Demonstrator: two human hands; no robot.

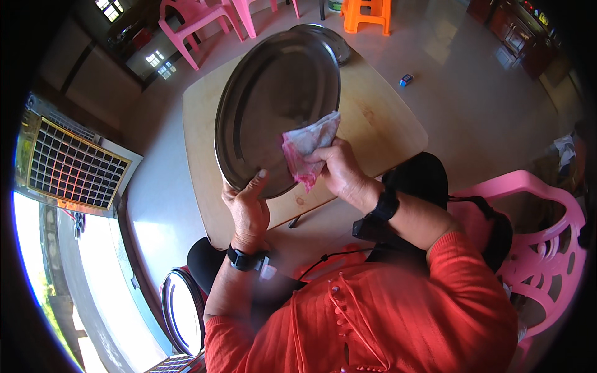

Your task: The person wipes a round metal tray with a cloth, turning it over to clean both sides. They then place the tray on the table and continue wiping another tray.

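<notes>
An oval metal tray [275,88] is held up, tilted, over a wooden table [373,116]. My left hand [247,205] grips its near lower rim, with the thumb on the inner face. In my right hand [340,168] is a folded pink and white cloth [310,140], pinched between thumb and fingers. The cloth lies in front of the tray's lower right part; I cannot tell whether it presses on the metal. Behind the raised tray, more oval metal trays [343,46] rest at the table's far edge, partly hidden.
Several metal trays [182,312] stand at my lower left. A pink plastic chair [555,252] is at my right, another pink chair [196,23] beyond the table. An orange stool [367,16] stands at the back. A small blue box [406,80] lies on the floor. A grid-patterned panel [77,163] is at left.
</notes>
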